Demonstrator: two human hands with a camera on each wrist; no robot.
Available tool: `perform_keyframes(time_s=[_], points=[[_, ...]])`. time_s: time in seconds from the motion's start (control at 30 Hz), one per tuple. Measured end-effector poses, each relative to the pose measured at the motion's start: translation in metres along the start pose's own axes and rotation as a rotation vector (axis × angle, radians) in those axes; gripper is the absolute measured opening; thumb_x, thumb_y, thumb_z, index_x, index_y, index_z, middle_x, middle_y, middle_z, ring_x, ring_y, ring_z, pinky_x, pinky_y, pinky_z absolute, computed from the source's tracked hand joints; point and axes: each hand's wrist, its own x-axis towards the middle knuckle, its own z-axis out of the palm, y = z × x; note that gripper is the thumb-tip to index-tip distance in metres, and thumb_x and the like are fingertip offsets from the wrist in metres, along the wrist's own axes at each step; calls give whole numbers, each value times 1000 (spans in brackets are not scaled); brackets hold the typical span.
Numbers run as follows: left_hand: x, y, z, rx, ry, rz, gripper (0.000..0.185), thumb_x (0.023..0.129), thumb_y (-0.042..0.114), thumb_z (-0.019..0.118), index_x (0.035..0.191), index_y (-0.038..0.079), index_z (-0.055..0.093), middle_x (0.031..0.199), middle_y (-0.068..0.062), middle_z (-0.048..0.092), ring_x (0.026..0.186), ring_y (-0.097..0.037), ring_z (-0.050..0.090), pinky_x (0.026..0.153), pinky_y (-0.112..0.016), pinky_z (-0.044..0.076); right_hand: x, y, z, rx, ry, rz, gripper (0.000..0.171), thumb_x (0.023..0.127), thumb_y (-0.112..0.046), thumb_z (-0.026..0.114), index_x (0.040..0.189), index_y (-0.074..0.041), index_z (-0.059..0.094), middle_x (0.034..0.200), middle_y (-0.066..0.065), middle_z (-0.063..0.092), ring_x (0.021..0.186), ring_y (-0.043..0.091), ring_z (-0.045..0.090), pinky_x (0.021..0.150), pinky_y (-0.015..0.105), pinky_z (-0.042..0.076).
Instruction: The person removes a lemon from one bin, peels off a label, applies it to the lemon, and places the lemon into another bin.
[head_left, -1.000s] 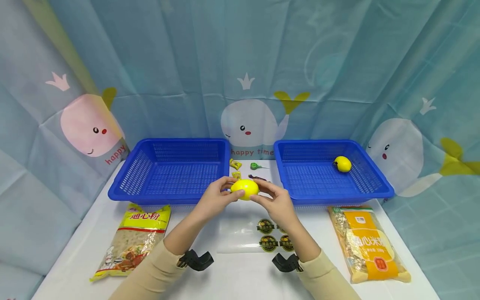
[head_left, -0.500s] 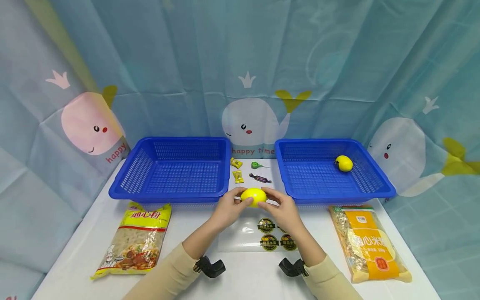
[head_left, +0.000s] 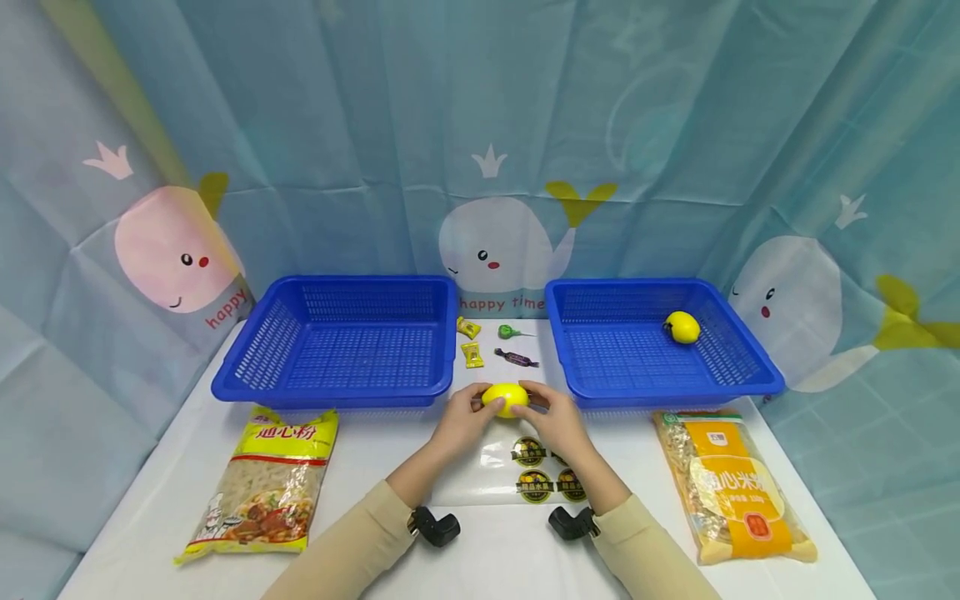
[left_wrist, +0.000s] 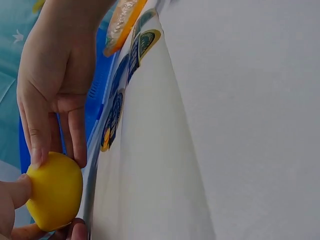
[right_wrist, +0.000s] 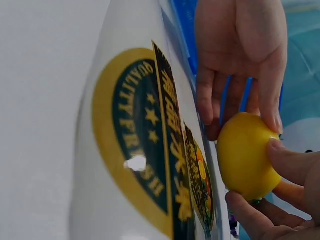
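The left hand [head_left: 459, 423] and right hand [head_left: 557, 423] pinch a lemon [head_left: 505, 398] between their fingertips, low over the sticker sheet [head_left: 525, 467] on the table [head_left: 480, 558]; smooth and round, it could slip and roll away.

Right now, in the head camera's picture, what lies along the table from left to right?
Yellow pasta bag → left blue basket → lemon held in both hands → right blue basket, with a second lemon inside → orange pasta bag.
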Motion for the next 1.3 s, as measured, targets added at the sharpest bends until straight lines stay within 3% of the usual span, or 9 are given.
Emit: perform_keyframes(time_s=[0.33, 0.73, 0.97, 1.17, 1.3], points=[[5, -3, -1, 64, 30, -53, 54, 97, 35, 69, 138, 2, 58, 120, -13, 66, 103, -22, 61, 92, -39, 55, 9, 6, 1, 14, -36, 32, 54, 88, -32, 78, 138, -17, 62, 135, 10, 65, 125, 32, 62, 109, 52, 46], [0, 2, -2, 83, 61, -70, 54, 98, 36, 65, 140, 4, 55, 123, -15, 64, 108, -27, 62, 96, -44, 53, 10, 10, -1, 54, -56, 36, 58, 88, -32, 78, 141, -15, 60, 136, 8, 65, 126, 30, 62, 109, 50, 46], [-12, 1, -5, 93, 87, -77, 61, 97, 31, 67, 147, 4, 45, 129, -17, 62, 110, -29, 65, 96, -46, 54, 1, 12, -5, 142, -55, 9, 62, 89, -25, 78, 144, -7, 55, 141, 14, 61, 126, 32, 61, 105, 47, 50], [-31, 2, -8, 107, 121, -71, 63, 90, 21, 74, 145, 5, 48, 126, -16, 64, 105, -27, 64, 92, -47, 54, -21, 15, -18, 67, -36, -13, 59, 91, -23, 77, 143, -7, 55, 139, 14, 62, 124, 31, 63, 101, 43, 53], [-43, 0, -9, 96, 108, -11, 52, 88, 15, 74, 135, 3, 58, 121, -17, 65, 106, -29, 62, 93, -46, 53, -33, 18, -30, -68, -16, -9, 49, 89, -22, 79, 134, -9, 64, 130, 12, 67, 110, 28, 68, 90, 39, 58]])
